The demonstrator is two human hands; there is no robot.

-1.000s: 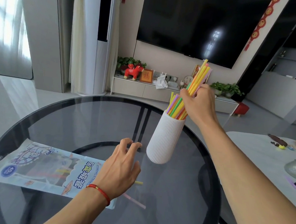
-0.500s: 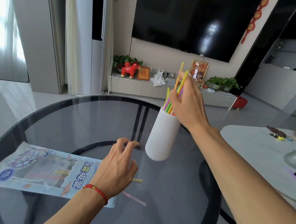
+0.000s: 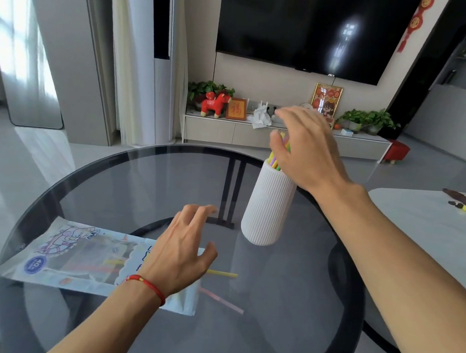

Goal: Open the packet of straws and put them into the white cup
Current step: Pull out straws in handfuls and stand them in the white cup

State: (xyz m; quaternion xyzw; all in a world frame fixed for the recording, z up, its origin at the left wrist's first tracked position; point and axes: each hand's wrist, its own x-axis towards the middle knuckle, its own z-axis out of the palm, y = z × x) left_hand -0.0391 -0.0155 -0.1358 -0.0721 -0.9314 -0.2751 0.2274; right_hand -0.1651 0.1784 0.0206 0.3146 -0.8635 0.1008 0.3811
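Round glass table (image 3: 96, 185) carries the white cup (image 3: 266, 207), straws (image 3: 277, 158) standing inside; the right hand (image 3: 306, 150) spreads loosely over them, probably settling them; the left hand (image 3: 180, 252) hovers, fingers relaxed, above the packet (image 3: 73, 259), two stray straws (image 3: 222, 273) beside it.

There is one view only, from a wide-angle camera worn on the person's head, so no second view shares any of the scene. It looks forward and down across a round dark-glass table (image 3: 112, 186), whose near rim falls below the bottom edge. Both forearms enter from the bottom, so the left hand (image 3: 180, 250) and right hand (image 3: 307, 146) sit close to the lens. A ribbed white cylindrical cup (image 3: 268, 208) stands near mid-frame. Beyond, the view faces a wall with a large black television screen (image 3: 301, 31). Straight lines bow toward the edges.
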